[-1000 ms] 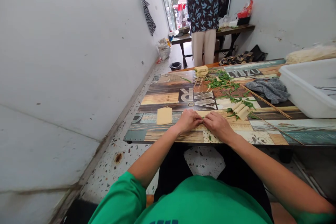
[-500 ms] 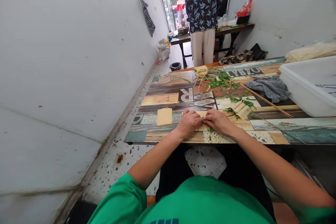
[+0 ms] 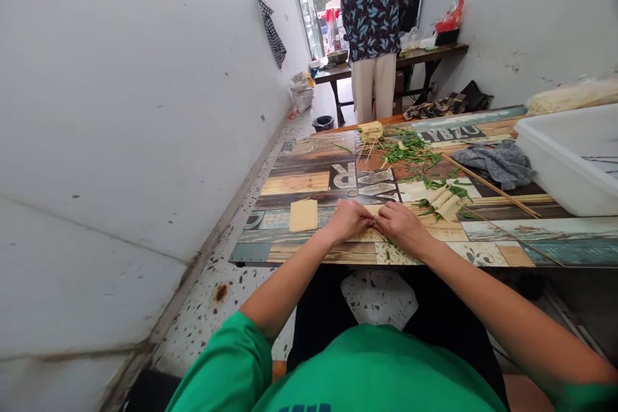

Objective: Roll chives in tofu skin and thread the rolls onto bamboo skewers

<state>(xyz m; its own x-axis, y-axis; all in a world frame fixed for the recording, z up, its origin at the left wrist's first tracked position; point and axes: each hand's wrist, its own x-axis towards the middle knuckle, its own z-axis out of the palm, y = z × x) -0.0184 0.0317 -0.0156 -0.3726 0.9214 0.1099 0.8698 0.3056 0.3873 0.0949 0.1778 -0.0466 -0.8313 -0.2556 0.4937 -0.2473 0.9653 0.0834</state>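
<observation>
Where the table (image 3: 299,252) edge meets the lap, both hands press side by side on a pale tofu-skin sheet (image 3: 373,232), mostly hidden under them: left hand (image 3: 348,220) and right hand (image 3: 402,225), fingers curled down flat on it, likely pinning it as it rolls; whether either grip truly pinches, cannot tell. Just left lies a spare flat sheet (image 3: 303,214), within reach. Just right, finished rolls (image 3: 444,201) with green leaves. Farther: loose greens (image 3: 408,151), long skewers (image 3: 487,185), grey cloth (image 3: 497,162), white tub (image 3: 570,161). Far off, a person (image 3: 374,26) stands at another table.
</observation>
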